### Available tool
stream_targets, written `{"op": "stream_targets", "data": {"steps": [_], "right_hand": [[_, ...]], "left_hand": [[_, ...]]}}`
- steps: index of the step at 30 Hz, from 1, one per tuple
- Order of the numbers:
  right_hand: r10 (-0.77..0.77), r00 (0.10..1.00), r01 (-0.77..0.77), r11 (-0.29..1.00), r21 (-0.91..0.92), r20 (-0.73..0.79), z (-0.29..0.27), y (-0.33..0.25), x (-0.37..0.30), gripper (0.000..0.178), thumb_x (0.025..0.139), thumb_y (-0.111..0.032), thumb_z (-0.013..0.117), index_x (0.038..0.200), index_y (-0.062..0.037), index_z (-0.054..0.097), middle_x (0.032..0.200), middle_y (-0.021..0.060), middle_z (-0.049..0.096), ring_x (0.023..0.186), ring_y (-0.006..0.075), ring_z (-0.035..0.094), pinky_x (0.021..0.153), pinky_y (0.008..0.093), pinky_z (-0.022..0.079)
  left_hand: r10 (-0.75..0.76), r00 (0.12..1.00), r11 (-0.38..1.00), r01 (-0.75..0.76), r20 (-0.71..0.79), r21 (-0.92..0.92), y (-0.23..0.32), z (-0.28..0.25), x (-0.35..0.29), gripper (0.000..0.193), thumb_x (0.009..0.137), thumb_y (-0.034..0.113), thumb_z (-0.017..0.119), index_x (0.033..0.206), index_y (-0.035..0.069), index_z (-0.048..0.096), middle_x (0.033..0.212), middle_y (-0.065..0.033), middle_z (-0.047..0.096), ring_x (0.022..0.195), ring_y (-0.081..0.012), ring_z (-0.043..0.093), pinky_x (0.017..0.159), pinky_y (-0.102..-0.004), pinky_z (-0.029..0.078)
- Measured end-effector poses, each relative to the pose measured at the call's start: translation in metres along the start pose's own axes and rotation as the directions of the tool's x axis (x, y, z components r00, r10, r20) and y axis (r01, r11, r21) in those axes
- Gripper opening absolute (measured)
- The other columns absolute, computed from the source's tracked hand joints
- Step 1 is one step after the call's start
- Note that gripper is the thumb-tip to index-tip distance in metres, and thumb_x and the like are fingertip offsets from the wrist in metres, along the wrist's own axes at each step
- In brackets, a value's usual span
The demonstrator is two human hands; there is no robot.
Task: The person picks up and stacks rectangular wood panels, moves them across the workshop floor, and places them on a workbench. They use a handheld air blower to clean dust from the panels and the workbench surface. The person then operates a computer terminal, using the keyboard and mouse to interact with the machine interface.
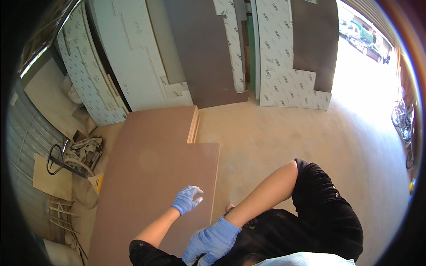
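Over a stack of brown panels, my left hand wears a blue knitted glove with pale fingertips. Its thumb and fingers are apart, with nothing between them. I cannot tell whether it touches the top panel. My right hand, also in a blue glove, lies at the lower edge beside my black left sleeve. Its fingers point down and run partly out of view, so their grip is hidden. The stack has a stepped notch at its far right corner, where pale layered edges show.
Large panels, brown and white-filmed, lean upright along the back. Left of the stack lie a yellow object, a black hoop-shaped handle and wooden scraps. Bicycles stand far right, near a bright opening. My bent knee sits right.
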State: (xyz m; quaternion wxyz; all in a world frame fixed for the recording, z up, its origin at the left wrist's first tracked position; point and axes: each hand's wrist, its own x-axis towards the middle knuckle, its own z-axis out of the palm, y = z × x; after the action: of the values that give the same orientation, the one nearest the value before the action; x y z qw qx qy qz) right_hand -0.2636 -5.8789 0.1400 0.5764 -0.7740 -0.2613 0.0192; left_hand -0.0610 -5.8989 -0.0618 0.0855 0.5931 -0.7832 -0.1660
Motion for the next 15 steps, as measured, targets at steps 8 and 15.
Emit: {"op": "stream_targets", "data": {"steps": [8, 15], "right_hand": [[-0.196, 0.979, 0.202, 0.972, 0.119, -0.058, -0.052, 0.044, 0.049, 0.040, 0.090, -0.034, 0.054, 0.107, 0.0018, 0.058, 0.092, 0.0199, 0.062, 0.088, 0.0274, 0.059, 0.077, 0.0382, 0.047], [-0.335, 0.902, 0.193, 0.878, 0.438, 0.274, -0.056, 0.068, 0.096, 0.033, 0.089, -0.031, 0.057, 0.102, -0.0006, 0.058, 0.090, 0.0132, 0.062, 0.084, 0.0228, 0.058, 0.074, 0.0336, 0.046]], "left_hand": [[-0.109, 0.980, 0.994, 0.105, -0.166, -0.038, -0.072, -0.020, -0.007, 0.026, 0.078, 0.028, 0.069, 0.100, 0.014, 0.064, 0.110, -0.0080, 0.062, 0.105, -0.0246, 0.057, 0.092, -0.0376, 0.045], [-0.399, 0.894, 0.914, 0.368, -0.205, -0.172, -0.082, 0.015, -0.056, 0.025, 0.078, 0.027, 0.068, 0.098, 0.014, 0.065, 0.107, -0.0091, 0.063, 0.101, -0.0265, 0.059, 0.089, -0.0377, 0.046]]}}
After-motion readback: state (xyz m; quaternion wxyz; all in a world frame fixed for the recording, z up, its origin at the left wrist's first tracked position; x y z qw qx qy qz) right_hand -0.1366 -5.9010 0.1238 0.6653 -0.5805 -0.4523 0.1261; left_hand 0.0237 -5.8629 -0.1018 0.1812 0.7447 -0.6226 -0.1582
